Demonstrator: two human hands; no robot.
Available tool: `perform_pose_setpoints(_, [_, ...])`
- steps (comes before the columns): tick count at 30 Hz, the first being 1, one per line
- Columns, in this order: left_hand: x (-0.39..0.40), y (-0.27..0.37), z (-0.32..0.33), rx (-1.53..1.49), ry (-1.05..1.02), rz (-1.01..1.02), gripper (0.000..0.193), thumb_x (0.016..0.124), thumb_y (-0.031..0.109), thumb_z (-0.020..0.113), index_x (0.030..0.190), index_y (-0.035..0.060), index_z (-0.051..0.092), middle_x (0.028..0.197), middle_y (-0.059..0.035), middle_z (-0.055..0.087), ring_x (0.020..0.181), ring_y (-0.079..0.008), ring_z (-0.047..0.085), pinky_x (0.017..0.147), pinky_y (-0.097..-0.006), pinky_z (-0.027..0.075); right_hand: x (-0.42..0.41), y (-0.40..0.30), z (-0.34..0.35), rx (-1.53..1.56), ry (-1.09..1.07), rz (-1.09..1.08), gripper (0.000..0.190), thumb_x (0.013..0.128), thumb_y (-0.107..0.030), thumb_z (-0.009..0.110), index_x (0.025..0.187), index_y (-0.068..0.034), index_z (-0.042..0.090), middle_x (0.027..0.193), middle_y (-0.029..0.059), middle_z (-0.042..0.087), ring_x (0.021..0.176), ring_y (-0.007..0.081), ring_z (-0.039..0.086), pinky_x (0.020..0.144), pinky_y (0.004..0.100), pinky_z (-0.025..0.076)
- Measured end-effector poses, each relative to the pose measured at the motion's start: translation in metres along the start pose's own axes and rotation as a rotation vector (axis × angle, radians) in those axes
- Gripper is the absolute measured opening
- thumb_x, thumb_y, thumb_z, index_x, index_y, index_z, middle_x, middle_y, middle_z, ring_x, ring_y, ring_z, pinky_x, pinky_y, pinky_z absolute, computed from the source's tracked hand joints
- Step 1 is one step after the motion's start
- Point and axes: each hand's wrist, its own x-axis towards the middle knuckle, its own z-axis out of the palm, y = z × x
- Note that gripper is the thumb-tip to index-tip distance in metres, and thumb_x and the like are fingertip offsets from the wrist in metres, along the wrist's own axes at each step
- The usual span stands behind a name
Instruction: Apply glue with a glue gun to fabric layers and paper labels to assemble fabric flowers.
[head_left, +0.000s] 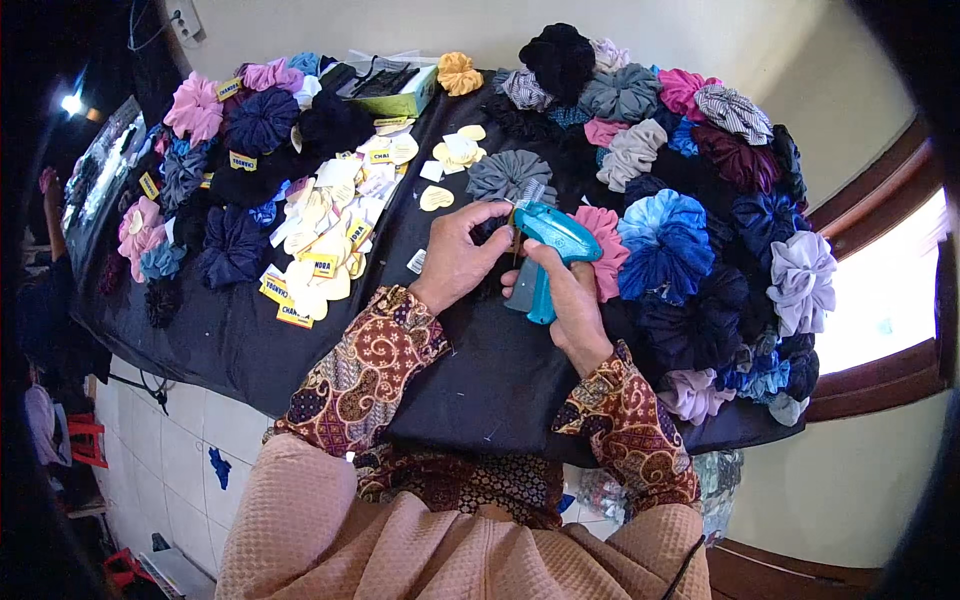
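My right hand (574, 300) grips a teal tagging gun (559, 232), its thumb at the back of the handle. A strip of clear tag fasteners (534, 191) stands up from the gun's top. My left hand (465, 251) is at the gun's needle end, thumb and forefinger curled around a black scrunchie (491, 226), mostly hidden by the fingers. A small yellowish edge, perhaps a tag, shows at the needle. Just beyond the hands lies a grey scrunchie (510, 176). A pink scrunchie (604, 244) sits behind the gun, partly covered by it.
Loose paper tags (330, 255) are heaped left of my hands, with a few cream tags (457, 150) farther back. Scrunchies are piled at right (667, 247) and left (262, 120). A green box (412, 94) stands at the back of the black-covered table (465, 397). Another person's arm (52, 214) shows far left.
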Motion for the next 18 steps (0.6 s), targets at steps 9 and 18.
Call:
perform_pose_setpoints(9, [-0.0018, -0.0036, 0.0007, -0.05, 0.011, -0.026, 0.025, 0.085, 0.008, 0.063, 0.108, -0.0021, 0.066, 0.1, -0.0126, 0.07, 0.091, -0.0158, 0.066, 0.082, -0.029, 0.051, -0.0005, 0.0001, 0.0024, -0.011, 0.001, 0.003, 0.032, 0.091, -0.021, 0.061, 0.116, -0.001, 0.055, 0.094, 0.0083, 0.063, 0.07, 0.0192, 0.067, 0.06, 0.0319, 0.058])
perform_pose_setpoints(18, [-0.0028, 0.003, 0.0015, -0.119, 0.04, -0.099, 0.026, 0.086, 0.008, 0.062, 0.11, -0.0015, 0.066, 0.1, -0.0095, 0.07, 0.089, -0.0126, 0.065, 0.08, -0.027, 0.051, 0.0, 0.0017, 0.0018, -0.006, -0.005, 0.001, 0.03, 0.092, -0.02, 0.059, 0.115, -0.001, 0.054, 0.093, 0.0085, 0.062, 0.07, 0.0186, 0.067, 0.06, 0.032, 0.058])
